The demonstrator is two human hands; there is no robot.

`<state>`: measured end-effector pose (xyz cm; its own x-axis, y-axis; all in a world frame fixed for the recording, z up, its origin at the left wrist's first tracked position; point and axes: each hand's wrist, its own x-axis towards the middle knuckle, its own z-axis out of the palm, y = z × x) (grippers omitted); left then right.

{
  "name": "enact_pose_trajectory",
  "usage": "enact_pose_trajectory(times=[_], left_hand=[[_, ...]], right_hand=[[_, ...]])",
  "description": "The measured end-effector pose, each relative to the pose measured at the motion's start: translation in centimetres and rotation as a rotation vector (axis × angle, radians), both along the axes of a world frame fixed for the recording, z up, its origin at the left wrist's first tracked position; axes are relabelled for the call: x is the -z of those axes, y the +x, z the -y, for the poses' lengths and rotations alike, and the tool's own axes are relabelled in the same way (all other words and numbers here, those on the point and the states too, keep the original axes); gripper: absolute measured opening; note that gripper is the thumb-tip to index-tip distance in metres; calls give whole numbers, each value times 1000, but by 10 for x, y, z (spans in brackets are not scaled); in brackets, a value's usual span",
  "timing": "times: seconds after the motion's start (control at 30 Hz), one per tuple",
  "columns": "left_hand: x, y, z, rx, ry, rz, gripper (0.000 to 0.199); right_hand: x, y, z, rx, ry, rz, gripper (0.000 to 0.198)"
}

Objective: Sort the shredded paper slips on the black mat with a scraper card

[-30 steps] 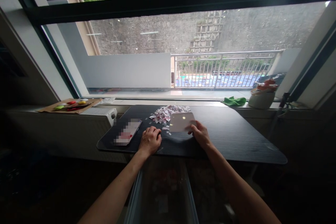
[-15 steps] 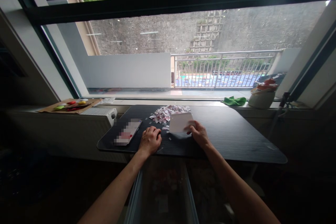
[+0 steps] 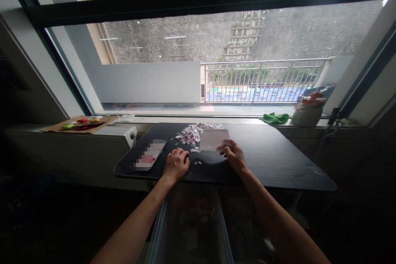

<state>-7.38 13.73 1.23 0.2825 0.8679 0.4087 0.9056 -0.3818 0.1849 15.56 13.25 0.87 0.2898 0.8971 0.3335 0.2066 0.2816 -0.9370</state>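
Note:
My right hand [image 3: 234, 156] grips the right edge of a flat white rectangular piece with rounded corners [image 3: 213, 138], held tilted just above the table; its fingertips are blurred. Behind and left of that piece lies a heap of small printed paper scraps [image 3: 190, 133], whitish with pinkish marks. My left hand [image 3: 176, 163] rests on the near part of the dark table [image 3: 266, 156], fingers curled and closed; anything beneath them is hidden. A few loose scraps [image 3: 198, 163] lie between my hands. Left of my left hand lies a phone-like flat object [image 3: 151, 156], partly pixelated.
Below the table's front edge stands a clear-walled bin [image 3: 224, 231], its contents dim. A radiator [image 3: 116, 132] and a cardboard sheet [image 3: 51, 128] with coloured items are at left. On the sill at right sit a green cloth [image 3: 274, 118] and a pale container [image 3: 306, 116].
The white piece has moved slightly farther from me and its tilt has changed. Another small scrap now shows on the table between my hands. My left hand stays nearly still.

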Motion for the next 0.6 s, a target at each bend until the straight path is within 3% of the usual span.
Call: enact_pose_trajectory(times=[0.6], left_hand=[[1, -1, -1, 1, 16, 9, 21]], right_hand=[[0, -3, 1, -82, -18, 21, 22]])
